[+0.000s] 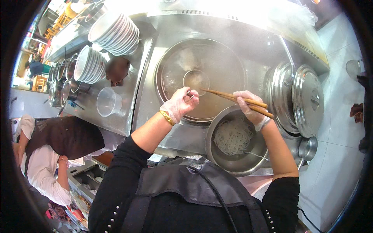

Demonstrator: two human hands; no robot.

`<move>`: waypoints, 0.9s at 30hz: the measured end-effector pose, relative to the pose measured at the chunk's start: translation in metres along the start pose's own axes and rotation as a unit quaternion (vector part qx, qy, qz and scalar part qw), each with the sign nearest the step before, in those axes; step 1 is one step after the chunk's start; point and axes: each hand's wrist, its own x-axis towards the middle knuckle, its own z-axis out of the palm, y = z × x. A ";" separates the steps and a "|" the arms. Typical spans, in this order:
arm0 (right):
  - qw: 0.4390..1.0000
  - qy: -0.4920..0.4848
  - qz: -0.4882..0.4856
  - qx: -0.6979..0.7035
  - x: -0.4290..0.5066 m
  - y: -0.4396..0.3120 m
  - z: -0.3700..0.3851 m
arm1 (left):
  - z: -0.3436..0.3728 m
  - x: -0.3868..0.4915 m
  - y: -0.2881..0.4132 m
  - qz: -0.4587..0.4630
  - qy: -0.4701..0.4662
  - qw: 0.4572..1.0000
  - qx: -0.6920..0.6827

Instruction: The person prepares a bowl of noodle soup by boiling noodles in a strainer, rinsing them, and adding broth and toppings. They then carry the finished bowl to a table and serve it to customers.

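Observation:
My left hand (181, 105), in a clear plastic glove, grips a looped metal handle (189, 96). Just beyond it, the round rim of a strainer or ladle (196, 82) shows in the cloudy liquid of a large round pot (230, 55). A pair of long wooden chopsticks (233, 97) is held in my gloved right hand (251, 107), their tips close to that rim. Below my right hand, a metal bowl (214, 158) holds a heap of pale, translucent noodles (233, 136). One strand trails towards the bowl's right wall. Steam blurs what lies inside the strainer or ladle.
Stacked bowls (116, 35) and a clear plastic tub (108, 102) stand on the left counter beside several metal pots (62, 72). Metal lids (308, 100) lean at right near a small metal ladle (307, 148). A co-worker in an apron (64, 142) is at left.

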 end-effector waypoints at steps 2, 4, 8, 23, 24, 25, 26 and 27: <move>0.979 0.094 0.087 0.158 -0.005 0.033 -0.009 | 0.011 -0.042 0.002 -0.023 -0.041 0.999 0.018; 0.927 0.218 0.168 0.254 -0.022 0.091 -0.021 | -0.009 -0.050 0.011 -0.106 -0.115 0.986 -0.051; 0.872 0.278 0.256 0.311 -0.037 0.089 -0.048 | -0.052 -0.032 0.023 -0.227 -0.185 0.932 -0.214; 0.704 0.266 0.314 0.579 -0.032 0.107 -0.049 | -0.040 -0.035 0.019 -0.207 -0.168 0.948 -0.171; 0.716 0.263 0.280 0.583 -0.034 0.104 -0.047 | -0.049 -0.023 0.021 -0.209 -0.156 0.947 -0.188; 0.886 0.244 0.191 0.346 -0.030 0.097 -0.044 | -0.062 -0.003 0.020 -0.194 -0.152 0.954 -0.171; 0.973 0.199 0.081 0.079 -0.025 0.086 -0.037 | -0.077 0.022 0.018 -0.177 -0.146 0.961 -0.156; 0.991 0.127 0.041 -0.019 -0.017 0.066 -0.028 | -0.082 0.037 0.018 -0.163 -0.141 0.967 -0.139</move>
